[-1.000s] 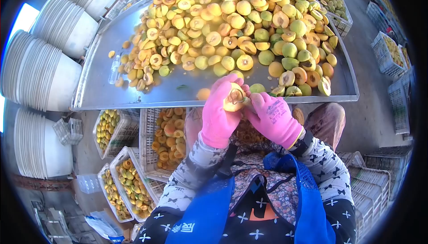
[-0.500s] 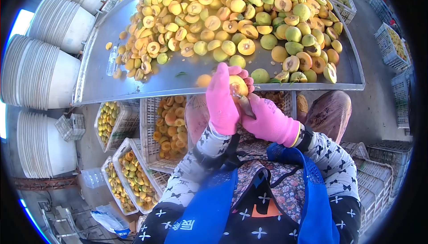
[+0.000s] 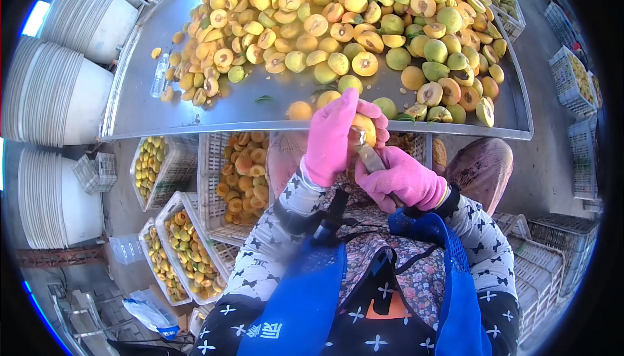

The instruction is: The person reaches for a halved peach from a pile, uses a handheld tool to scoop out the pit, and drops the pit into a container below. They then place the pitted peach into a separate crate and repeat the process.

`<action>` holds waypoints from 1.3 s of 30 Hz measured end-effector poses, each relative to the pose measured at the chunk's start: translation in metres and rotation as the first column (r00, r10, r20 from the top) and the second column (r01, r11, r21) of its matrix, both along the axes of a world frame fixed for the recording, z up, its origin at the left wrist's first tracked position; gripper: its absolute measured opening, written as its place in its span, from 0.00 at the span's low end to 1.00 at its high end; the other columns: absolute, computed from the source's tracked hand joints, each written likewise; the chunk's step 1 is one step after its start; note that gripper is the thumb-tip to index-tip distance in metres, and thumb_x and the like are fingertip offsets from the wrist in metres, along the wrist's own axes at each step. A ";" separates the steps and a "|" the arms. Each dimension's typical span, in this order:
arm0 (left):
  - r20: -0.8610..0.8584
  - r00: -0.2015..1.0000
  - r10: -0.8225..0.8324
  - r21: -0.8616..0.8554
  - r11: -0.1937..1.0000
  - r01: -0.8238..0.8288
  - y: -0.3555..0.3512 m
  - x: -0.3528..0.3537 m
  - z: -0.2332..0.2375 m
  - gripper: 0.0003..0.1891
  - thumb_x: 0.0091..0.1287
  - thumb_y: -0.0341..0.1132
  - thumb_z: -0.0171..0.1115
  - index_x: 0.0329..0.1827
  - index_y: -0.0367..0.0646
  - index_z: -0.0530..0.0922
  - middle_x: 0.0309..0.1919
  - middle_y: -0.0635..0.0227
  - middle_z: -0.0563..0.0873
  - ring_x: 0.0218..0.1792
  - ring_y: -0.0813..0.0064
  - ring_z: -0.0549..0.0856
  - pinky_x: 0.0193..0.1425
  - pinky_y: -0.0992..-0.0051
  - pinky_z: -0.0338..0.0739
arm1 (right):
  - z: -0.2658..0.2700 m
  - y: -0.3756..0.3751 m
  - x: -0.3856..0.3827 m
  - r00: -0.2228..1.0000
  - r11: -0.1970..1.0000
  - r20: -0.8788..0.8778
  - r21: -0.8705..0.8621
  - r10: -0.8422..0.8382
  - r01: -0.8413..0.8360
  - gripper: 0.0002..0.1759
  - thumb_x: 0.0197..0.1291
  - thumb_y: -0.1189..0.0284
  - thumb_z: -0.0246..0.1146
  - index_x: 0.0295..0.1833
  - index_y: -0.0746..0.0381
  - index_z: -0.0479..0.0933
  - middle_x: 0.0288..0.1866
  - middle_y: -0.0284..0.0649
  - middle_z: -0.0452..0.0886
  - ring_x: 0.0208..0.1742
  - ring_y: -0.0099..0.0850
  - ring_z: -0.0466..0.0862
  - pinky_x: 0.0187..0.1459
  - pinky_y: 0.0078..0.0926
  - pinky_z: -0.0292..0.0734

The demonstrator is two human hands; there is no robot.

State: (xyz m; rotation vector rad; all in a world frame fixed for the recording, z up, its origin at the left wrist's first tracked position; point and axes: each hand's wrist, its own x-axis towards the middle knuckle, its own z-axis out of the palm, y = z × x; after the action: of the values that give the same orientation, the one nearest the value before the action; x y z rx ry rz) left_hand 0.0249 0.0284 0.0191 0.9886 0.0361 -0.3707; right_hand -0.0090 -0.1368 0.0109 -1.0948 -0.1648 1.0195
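My left hand (image 3: 333,136), in a pink glove, is closed around a yellow-orange peach half (image 3: 364,128) just past the tray's near edge. In my pink-gloved right hand (image 3: 408,182) is a pitting knife (image 3: 371,159) with a flat metal shaft; its handle end shows below the fingers. The knife's tip meets the peach at its cut side, partly hidden by my left fingers. Just beyond my hands, loose peaches (image 3: 299,110) lie on the metal tray (image 3: 214,125). A large heap of halved and whole peaches (image 3: 315,26) covers the tray's far part.
Below the tray, a crate (image 3: 207,187) holds pitted halves, left of my knees. More filled crates (image 3: 170,216) stand to the left, near stacked white tubs (image 3: 49,96). Stacked crates (image 3: 536,258) are at right. A plastic bottle (image 3: 159,76) lies on the tray.
My right hand has drawn slightly down and right, showing more of the knife's shaft and its handle end. My left hand still holds the peach, and the view has shifted a little.
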 end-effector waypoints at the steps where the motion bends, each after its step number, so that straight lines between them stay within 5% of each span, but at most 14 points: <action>1: 0.072 0.996 0.056 0.131 0.989 -0.065 -0.002 -0.001 -0.005 0.21 0.78 0.47 0.54 0.39 0.35 0.81 0.30 0.62 0.85 0.29 0.72 0.84 0.35 0.74 0.80 | -0.003 0.000 0.001 1.000 1.000 -0.017 0.023 0.005 -0.005 0.06 0.64 0.71 0.62 0.38 0.63 0.76 0.21 0.32 0.75 0.16 0.22 0.73 0.19 0.21 0.64; 4: 0.247 0.944 0.217 0.281 0.917 -0.284 -0.012 -0.006 -0.029 0.18 0.77 0.44 0.57 0.35 0.37 0.82 0.28 0.69 0.85 0.27 0.83 0.81 0.32 0.82 0.77 | -0.005 0.006 -0.008 0.997 0.997 0.046 -0.055 -0.060 0.062 0.05 0.59 0.73 0.62 0.38 0.64 0.75 0.18 0.31 0.74 0.16 0.22 0.73 0.21 0.19 0.65; 9: 0.177 0.955 -0.237 0.144 0.966 0.214 0.004 -0.006 -0.013 0.26 0.80 0.47 0.49 0.31 0.35 0.84 0.29 0.66 0.87 0.29 0.75 0.85 0.38 0.74 0.79 | -0.001 -0.007 -0.029 0.955 0.982 -0.248 -0.130 -0.163 0.134 0.05 0.48 0.81 0.63 0.32 0.65 0.74 0.17 0.33 0.72 0.16 0.23 0.71 0.18 0.20 0.61; 10: 0.080 0.917 -0.391 -0.068 0.915 0.397 0.013 -0.007 -0.013 0.24 0.78 0.47 0.53 0.33 0.35 0.84 0.30 0.67 0.87 0.29 0.78 0.83 0.36 0.76 0.78 | -0.009 -0.013 -0.028 0.981 0.993 -0.189 -0.120 -0.042 0.020 0.07 0.44 0.83 0.64 0.30 0.67 0.74 0.16 0.36 0.72 0.14 0.25 0.71 0.17 0.21 0.60; 13: 0.090 0.988 -0.125 0.170 0.979 0.108 0.025 -0.013 -0.037 0.19 0.76 0.45 0.59 0.38 0.36 0.84 0.31 0.69 0.87 0.30 0.82 0.83 0.34 0.79 0.77 | -0.009 -0.032 -0.025 0.974 0.995 -0.227 -0.099 -0.005 -0.019 0.07 0.45 0.83 0.63 0.33 0.69 0.76 0.19 0.37 0.75 0.18 0.26 0.75 0.20 0.22 0.66; 16: -0.001 0.992 0.125 0.027 0.992 -0.125 0.094 -0.050 -0.032 0.12 0.74 0.37 0.61 0.49 0.35 0.83 0.40 0.66 0.89 0.38 0.79 0.86 0.42 0.80 0.80 | -0.023 -0.038 -0.024 0.998 0.854 0.065 -0.519 0.003 0.032 0.14 0.47 0.73 0.68 0.40 0.68 0.77 0.22 0.38 0.77 0.16 0.26 0.75 0.18 0.23 0.66; 17: -0.068 0.987 0.142 0.186 0.974 -0.128 0.133 -0.056 -0.037 0.14 0.73 0.36 0.62 0.53 0.34 0.82 0.46 0.63 0.89 0.43 0.77 0.87 0.48 0.79 0.81 | -0.047 -0.052 -0.030 0.879 0.757 0.451 -0.626 0.155 0.188 0.15 0.49 0.72 0.68 0.42 0.67 0.77 0.23 0.37 0.78 0.17 0.25 0.75 0.18 0.22 0.66; 18: 0.011 0.970 0.241 0.417 0.881 -0.224 0.164 -0.069 -0.044 0.17 0.72 0.37 0.64 0.57 0.35 0.81 0.47 0.64 0.88 0.46 0.76 0.87 0.52 0.76 0.81 | -0.084 -0.070 -0.033 0.598 0.675 0.725 -0.632 0.343 0.380 0.15 0.51 0.72 0.68 0.44 0.66 0.77 0.23 0.37 0.78 0.17 0.24 0.75 0.18 0.22 0.66; 20: 0.174 0.884 0.434 0.592 0.671 -0.446 0.221 -0.094 -0.071 0.23 0.70 0.40 0.66 0.64 0.36 0.78 0.56 0.62 0.85 0.55 0.74 0.83 0.57 0.74 0.80 | -0.100 -0.074 -0.029 0.491 0.607 0.760 -0.643 0.427 0.467 0.15 0.54 0.72 0.67 0.46 0.65 0.77 0.25 0.35 0.79 0.17 0.23 0.75 0.19 0.21 0.67; 22: 0.284 0.816 0.503 0.926 0.077 -0.370 0.289 -0.124 -0.136 0.37 0.63 0.45 0.73 0.71 0.35 0.70 0.66 0.51 0.77 0.65 0.62 0.77 0.69 0.67 0.74 | -0.088 -0.065 -0.024 0.825 0.596 0.503 -0.754 0.258 0.274 0.15 0.55 0.71 0.67 0.47 0.64 0.77 0.27 0.36 0.80 0.21 0.24 0.76 0.24 0.23 0.69; 24: -0.054 0.807 0.588 0.998 0.002 0.065 0.306 -0.143 -0.137 0.52 0.54 0.49 0.77 0.78 0.38 0.59 0.70 0.45 0.70 0.69 0.53 0.74 0.73 0.63 0.70 | -0.085 -0.056 -0.020 0.895 0.561 0.390 -0.800 0.218 0.213 0.16 0.57 0.68 0.68 0.48 0.64 0.78 0.34 0.43 0.83 0.32 0.33 0.82 0.36 0.31 0.75; 30: -0.339 0.691 0.639 0.929 0.111 0.354 0.333 -0.174 -0.296 0.66 0.46 0.48 0.81 0.82 0.42 0.41 0.75 0.36 0.54 0.70 0.46 0.71 0.74 0.64 0.69 | -0.073 -0.020 -0.016 0.889 0.418 0.351 -0.884 0.294 0.211 0.20 0.53 0.64 0.69 0.48 0.65 0.81 0.37 0.50 0.85 0.40 0.39 0.86 0.46 0.35 0.79; 34: -0.209 0.642 0.738 0.977 0.133 0.165 0.322 -0.139 -0.321 0.65 0.45 0.42 0.82 0.83 0.46 0.43 0.76 0.34 0.50 0.71 0.41 0.69 0.73 0.64 0.70 | -0.093 -0.019 -0.011 0.904 0.379 0.329 -0.900 0.273 0.214 0.19 0.54 0.63 0.69 0.47 0.64 0.82 0.38 0.51 0.86 0.41 0.44 0.87 0.48 0.37 0.79; 39: 0.084 0.863 0.497 0.991 0.049 -0.125 0.313 -0.050 -0.331 0.53 0.49 0.43 0.78 0.79 0.49 0.56 0.70 0.41 0.63 0.65 0.40 0.73 0.70 0.58 0.72 | -0.079 0.027 0.001 0.810 0.294 0.343 -0.930 0.476 0.221 0.19 0.55 0.63 0.66 0.48 0.65 0.81 0.37 0.51 0.85 0.39 0.47 0.86 0.45 0.39 0.79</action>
State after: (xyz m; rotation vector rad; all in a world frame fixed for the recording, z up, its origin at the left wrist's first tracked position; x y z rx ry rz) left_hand -0.0250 0.3412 -0.3114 2.2646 0.9213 0.0197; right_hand -0.0078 -0.1095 -0.0676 -2.6165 -0.1188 0.8570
